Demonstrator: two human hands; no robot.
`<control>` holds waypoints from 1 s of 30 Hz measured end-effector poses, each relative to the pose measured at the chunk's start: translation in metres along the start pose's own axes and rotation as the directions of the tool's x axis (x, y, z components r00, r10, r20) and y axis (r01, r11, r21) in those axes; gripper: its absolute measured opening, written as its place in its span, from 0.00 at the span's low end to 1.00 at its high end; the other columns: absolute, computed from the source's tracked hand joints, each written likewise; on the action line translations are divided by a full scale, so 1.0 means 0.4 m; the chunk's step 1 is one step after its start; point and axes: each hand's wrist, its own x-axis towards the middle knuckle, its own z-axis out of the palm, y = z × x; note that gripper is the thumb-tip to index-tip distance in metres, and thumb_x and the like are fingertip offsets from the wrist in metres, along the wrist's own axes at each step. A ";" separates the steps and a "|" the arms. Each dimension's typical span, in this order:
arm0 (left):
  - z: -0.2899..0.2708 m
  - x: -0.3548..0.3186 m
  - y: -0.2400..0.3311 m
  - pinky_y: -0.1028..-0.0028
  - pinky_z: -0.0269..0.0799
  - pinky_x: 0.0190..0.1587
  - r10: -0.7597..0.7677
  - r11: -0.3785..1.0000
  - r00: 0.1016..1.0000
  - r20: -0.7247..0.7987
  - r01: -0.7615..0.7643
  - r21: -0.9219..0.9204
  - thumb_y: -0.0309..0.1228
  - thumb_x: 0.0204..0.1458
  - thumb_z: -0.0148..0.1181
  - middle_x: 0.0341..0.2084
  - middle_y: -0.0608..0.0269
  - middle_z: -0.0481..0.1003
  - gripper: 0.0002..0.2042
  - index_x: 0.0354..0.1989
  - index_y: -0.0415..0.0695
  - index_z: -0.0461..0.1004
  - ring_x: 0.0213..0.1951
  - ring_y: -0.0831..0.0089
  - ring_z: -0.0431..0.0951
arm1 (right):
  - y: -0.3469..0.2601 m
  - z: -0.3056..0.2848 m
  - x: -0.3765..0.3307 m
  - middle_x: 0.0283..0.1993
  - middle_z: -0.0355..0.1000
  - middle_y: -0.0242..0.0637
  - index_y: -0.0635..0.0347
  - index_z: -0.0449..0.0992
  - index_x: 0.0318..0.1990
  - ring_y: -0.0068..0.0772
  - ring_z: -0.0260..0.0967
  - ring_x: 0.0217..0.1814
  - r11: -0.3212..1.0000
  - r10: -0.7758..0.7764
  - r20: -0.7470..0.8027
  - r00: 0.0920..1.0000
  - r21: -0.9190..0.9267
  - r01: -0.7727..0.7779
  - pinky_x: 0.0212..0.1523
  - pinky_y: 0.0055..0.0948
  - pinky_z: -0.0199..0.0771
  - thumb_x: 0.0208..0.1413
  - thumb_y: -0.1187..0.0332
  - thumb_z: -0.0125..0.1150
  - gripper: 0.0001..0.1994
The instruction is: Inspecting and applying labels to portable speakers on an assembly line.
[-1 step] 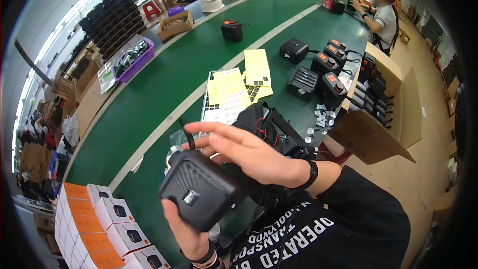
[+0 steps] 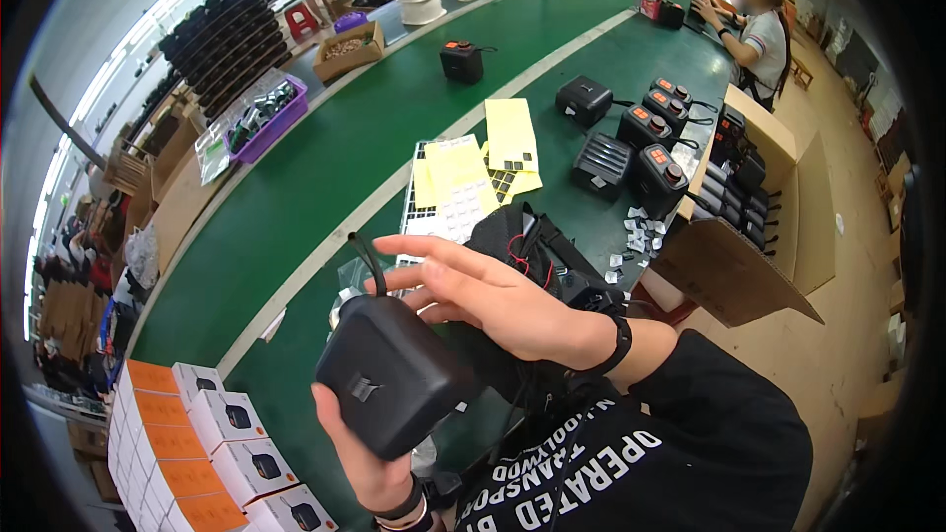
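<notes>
A black, rounded, box-shaped portable speaker [image 2: 389,369] with a small silvery badge is tilted in front of me, slightly blurred. My left hand [image 2: 357,453] grips its lower left edge, thumb on the face and the other fingers hidden. A black wrist strap [image 2: 369,261] loops up from the speaker's top. Against that strap rest the fingers of my right hand [image 2: 503,305], stretched out and apart beside the upper edge. Behind the speaker, partly covered, is a clear plastic piece [image 2: 352,281]. A black bag-like bundle [image 2: 498,232] with a red wire lies beyond my right hand.
Yellow and white sticker sheets [image 2: 455,182] lie on the green bench. Several speakers [image 2: 603,163] stand at right, near loose white scraps [image 2: 645,232] and an open carton [image 2: 734,271] of speakers. Boxed packages [image 2: 241,424] are stacked lower left. A co-worker [image 2: 764,34] sits far right.
The speaker has turned slightly in my left hand, and its strap now stands in a wider loop. My right hand has barely shifted.
</notes>
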 end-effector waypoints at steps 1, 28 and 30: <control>-0.036 0.013 0.015 0.62 0.70 0.49 0.005 1.000 1.000 0.000 -0.005 0.001 0.47 0.55 0.46 0.51 0.46 0.64 0.28 0.57 0.38 0.57 0.50 0.57 0.69 | 0.002 -0.004 -0.001 0.59 0.59 0.39 0.59 0.51 0.64 0.24 0.58 0.57 1.000 -0.001 0.006 1.000 0.017 0.001 0.55 0.24 0.59 0.64 0.57 0.38 0.25; -0.038 0.028 0.025 0.56 0.69 0.54 -0.475 0.629 0.801 0.364 0.598 -0.497 0.45 0.55 0.47 0.49 0.44 0.62 0.27 0.56 0.35 0.58 0.54 0.51 0.64 | 0.063 0.010 -0.015 0.62 0.52 0.48 0.61 0.40 0.66 0.36 0.52 0.63 0.999 -0.034 0.002 0.999 0.036 0.034 0.62 0.33 0.51 0.47 0.54 0.64 0.46; -0.037 0.036 0.030 0.52 0.68 0.53 -0.499 0.668 0.790 0.357 0.613 -0.423 0.53 0.56 0.42 0.49 0.45 0.65 0.31 0.57 0.37 0.59 0.55 0.50 0.64 | 0.048 0.019 -0.020 0.60 0.54 0.47 0.63 0.41 0.66 0.37 0.53 0.62 0.999 -0.021 -0.013 1.000 0.024 0.021 0.62 0.34 0.52 0.44 0.64 0.67 0.46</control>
